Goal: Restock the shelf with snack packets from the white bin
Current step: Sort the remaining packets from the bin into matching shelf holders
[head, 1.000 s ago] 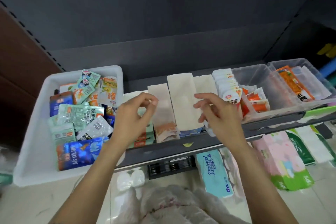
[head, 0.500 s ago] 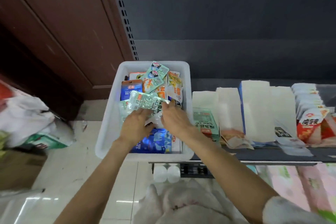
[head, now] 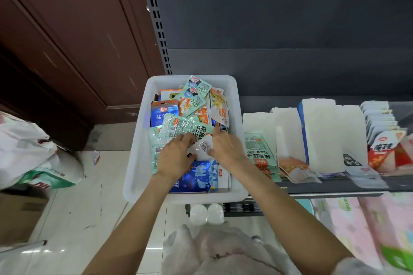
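We saw the dark shelf (head: 335, 186) running off to the right, with rows of white and green packets (head: 260, 152) standing along it. At its left end sat the white bin (head: 138, 163), heaped with snack packets in blue, green and orange; a large blue packet (head: 201, 177) lay at the near side and a pale green one (head: 178, 128) across the middle. On the floor to the left slumped a white plastic bag (head: 24, 140), with a cardboard box (head: 20, 214) just in front of it.

Both of our hands were down inside the bin. The left hand (head: 175, 158) had its fingers curled onto a small white packet with a barcode (head: 204, 147) (the grip itself was partly hidden), and the right hand (head: 225, 149) pinched the same packet from the other side, forefinger stretched toward the far packets. That packet lay on top of the heap, between the two hands, touching both.
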The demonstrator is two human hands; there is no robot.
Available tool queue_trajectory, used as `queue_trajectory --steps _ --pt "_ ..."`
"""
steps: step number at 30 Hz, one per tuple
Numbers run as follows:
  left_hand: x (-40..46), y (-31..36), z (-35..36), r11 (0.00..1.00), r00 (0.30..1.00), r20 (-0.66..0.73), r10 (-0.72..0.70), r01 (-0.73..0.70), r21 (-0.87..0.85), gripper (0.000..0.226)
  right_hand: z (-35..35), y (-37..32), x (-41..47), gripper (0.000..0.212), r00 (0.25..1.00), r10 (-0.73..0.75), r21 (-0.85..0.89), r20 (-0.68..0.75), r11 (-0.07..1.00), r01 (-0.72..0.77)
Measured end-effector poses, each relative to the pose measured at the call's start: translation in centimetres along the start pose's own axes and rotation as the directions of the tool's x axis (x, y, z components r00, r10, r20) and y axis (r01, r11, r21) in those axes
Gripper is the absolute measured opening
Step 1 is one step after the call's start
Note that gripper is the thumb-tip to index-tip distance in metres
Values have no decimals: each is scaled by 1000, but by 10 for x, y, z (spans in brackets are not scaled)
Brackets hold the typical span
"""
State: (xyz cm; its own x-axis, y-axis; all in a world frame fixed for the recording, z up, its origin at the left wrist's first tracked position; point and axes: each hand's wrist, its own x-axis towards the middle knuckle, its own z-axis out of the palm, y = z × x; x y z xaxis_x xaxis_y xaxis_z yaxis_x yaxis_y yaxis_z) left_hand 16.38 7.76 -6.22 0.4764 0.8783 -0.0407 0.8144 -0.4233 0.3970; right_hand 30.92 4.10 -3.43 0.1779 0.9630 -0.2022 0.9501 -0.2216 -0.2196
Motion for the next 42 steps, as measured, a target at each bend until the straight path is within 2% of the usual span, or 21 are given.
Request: queue_trajectory --steps 4,6,7,9,11,12,13,15,17,20,23,25,27,30,31,32,34,36,38,40,42 --pt "-7 5 -2 997 998 -60 -37 32 -74 27 3 -2 -1 32 996 -1 24 -89 1000 3" --pt "-15 11 -13 945 979 -97 -178 142 -294 17 -14 5 -11 15 977 -9 135 -214 990 39" --pt "-19 18 -23 854 960 -46 -276 223 -469 22 -24 8 -19 11 944 -21 211 -329 973 96" --pt "-25 37 -45 496 915 188 -358 357 -792 42 -43 13 -41 6 792 -84 307 -605 893 329" --pt "-29 54 -60 147 895 345 -284 396 -906 49 -48 16 -59 4 605 -226 170 -763 833 526" --pt "-30 59 -64 42 901 343 -265 366 -930 46 -46 19 -67 7 529 -305 64 -792 820 569" --pt "-31 65 -66 -14 914 310 -263 318 -948 40 -43 22 -72 8 475 -375 -35 -796 812 582" --pt "-32 71 -66 -1 928 234 -289 244 -970 23 -34 31 -77 9 460 -471 -159 -753 808 568" --pt "-32 73 -63 60 931 196 -307 225 -973 23 -22 41 -77 18 522 -513 -175 -681 807 563" --pt "-31 74 -62 149 934 149 -325 206 -967 30 -14 56 -81 21 613 -502 -70 -610 805 590" --pt "-31 78 -66 238 945 100 -312 179 -955 37 -25 68 -89 35 708 -357 152 -609 824 546" --pt "-32 86 -71 343 972 74 -222 148 -928 36 -44 76 -92 38 751 -202 298 -629 829 473" --pt "-31 98 -76 471 997 71 -42 82 -878 35 -68 83 -95 45 790 -107 368 -604 842 395" --pt "-23 119 -80 602 970 109 216 -45 -797 30 -103 100 -102 73 904 -34 506 -427 819 270" --pt "-20 127 -78 641 952 127 278 -86 -763 29 -110 110 -105 72 930 -3 546 -368 808 219" --pt "-17 137 -76 684 933 139 333 -137 -717 29 -115 120 -110 60 945 9 563 -328 805 187" --pt "-10 159 -68 770 918 68 391 -286 -570 29 -119 142 -124 22 932 12 530 -361 826 195" --pt "-4 184 -59 785 902 -179 394 -431 -445 35 -118 168 -142 18 861 75 481 -504 852 207" --pt "0 208 -46 732 880 -359 311 -462 -500 43 -116 196 -161 13 744 248 520 -621 840 154" --pt "5 230 -29 678 923 -319 213 -375 -632 43 -110 227 -179 9 620 446 639 -645 759 120" --pt "11 251 -5 668 974 -150 171 -226 -709 39 -97 259 -190 3 530 604 738 -595 672 63"
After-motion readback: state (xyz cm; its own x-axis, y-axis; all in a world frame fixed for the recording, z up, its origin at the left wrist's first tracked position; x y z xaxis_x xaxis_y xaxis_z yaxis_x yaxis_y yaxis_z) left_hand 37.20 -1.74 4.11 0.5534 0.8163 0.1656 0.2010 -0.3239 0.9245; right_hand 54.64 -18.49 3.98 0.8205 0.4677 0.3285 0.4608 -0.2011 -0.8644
